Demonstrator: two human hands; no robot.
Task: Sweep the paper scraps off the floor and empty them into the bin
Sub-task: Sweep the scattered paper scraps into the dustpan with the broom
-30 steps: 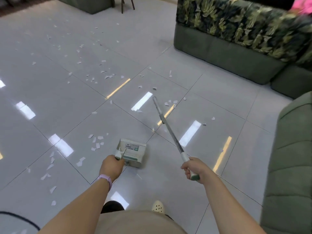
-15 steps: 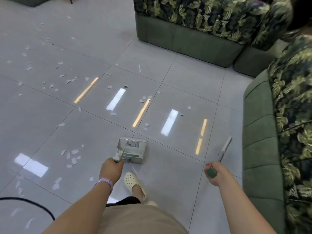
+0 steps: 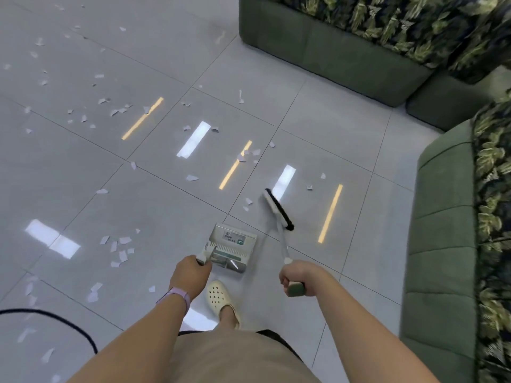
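You stand on a glossy pale grey tiled floor striped with bright light reflections, and a green sofa with leaf-print cushions closes off the far right and right side.

Your left hand is clenched round the pale handle of the dustpan, which hangs or sits low just ahead of you, its open box part pointing away and a printed label on top; you cannot tell whether it touches the floor. A lilac band circles that wrist.

Your right hand grips the green end of the broom, whose thin shaft runs forward to a black-and-white head lying just right of and beyond the dustpan. The head is blurred.

Near your left hand, a cream perforated clog stands on the tile.

The paper scraps lie scattered: one cluster sits just left of the dustpan, a few pieces sit right beside the broom head, more are spread across the far left, and others trail along the near left. A black cable curves over the floor at the near left.
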